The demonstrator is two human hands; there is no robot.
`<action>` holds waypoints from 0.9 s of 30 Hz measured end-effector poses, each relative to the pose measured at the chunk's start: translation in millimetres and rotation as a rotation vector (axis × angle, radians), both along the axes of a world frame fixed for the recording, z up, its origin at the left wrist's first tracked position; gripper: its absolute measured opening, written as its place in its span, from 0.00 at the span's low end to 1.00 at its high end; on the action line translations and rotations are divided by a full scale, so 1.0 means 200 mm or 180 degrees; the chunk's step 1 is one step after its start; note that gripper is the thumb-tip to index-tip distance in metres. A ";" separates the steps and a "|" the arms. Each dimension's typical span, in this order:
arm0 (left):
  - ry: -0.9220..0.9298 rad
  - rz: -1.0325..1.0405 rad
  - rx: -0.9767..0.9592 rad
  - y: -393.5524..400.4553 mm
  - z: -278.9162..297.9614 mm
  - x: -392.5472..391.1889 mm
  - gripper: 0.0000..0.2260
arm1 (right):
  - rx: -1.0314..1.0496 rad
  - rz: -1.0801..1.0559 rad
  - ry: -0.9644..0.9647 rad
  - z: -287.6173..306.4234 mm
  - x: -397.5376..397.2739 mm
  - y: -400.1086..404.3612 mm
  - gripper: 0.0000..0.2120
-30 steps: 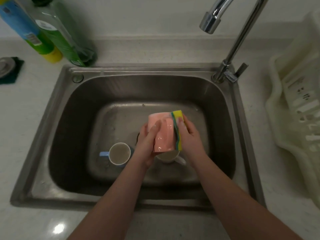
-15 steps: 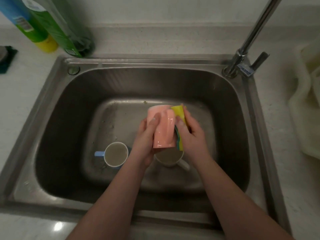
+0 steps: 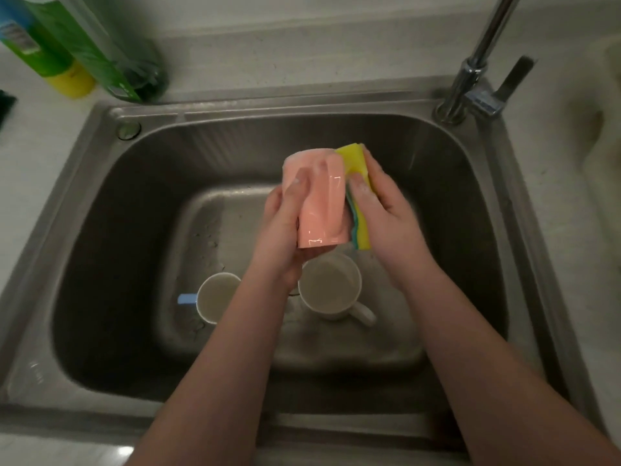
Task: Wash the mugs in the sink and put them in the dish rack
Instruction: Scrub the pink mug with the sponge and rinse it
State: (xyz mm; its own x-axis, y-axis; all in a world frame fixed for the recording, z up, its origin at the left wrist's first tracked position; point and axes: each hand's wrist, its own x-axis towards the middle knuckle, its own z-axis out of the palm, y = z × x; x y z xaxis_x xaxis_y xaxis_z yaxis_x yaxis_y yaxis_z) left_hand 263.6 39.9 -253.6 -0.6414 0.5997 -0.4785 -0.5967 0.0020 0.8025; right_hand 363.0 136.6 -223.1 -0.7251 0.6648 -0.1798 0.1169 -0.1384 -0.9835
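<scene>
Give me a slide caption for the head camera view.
Left hand grips pink mug; right hand presses sponge against it over sink.

You have a glossy salmon-pink mug [image 3: 317,210] against a sponge [image 3: 359,196] that is bright yellow with a thin teal-green layer. Below sit two off-white mugs — the left mug [image 3: 215,295] has a pale blue handle, the right mug [image 3: 331,287] a white one. The sink [image 3: 134,230] is dull grey steel, the surface [image 3: 302,55] pale and speckled. At the back left stand a green bottle [image 3: 100,52] and another [image 3: 43,55] — green with a yellow base.

no readable text anywhere — label on the blue-green bottle [image 3: 20,38] too blurred
</scene>
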 end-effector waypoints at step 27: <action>-0.0429 -0.0516 0.0516 0.02 0.08 0.05 0.30 | -0.0444 -0.0350 -0.0338 0.06 0.02 0.04 0.12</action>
State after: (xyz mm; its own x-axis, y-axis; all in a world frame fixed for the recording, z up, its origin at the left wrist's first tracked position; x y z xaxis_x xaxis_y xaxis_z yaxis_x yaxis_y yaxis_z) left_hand 273.0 43.8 -237.0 -0.4676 0.7653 -0.4423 -0.7006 -0.0158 0.7134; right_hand 367.1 145.0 -210.9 -0.6216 0.7022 -0.3470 0.1955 -0.2899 -0.9369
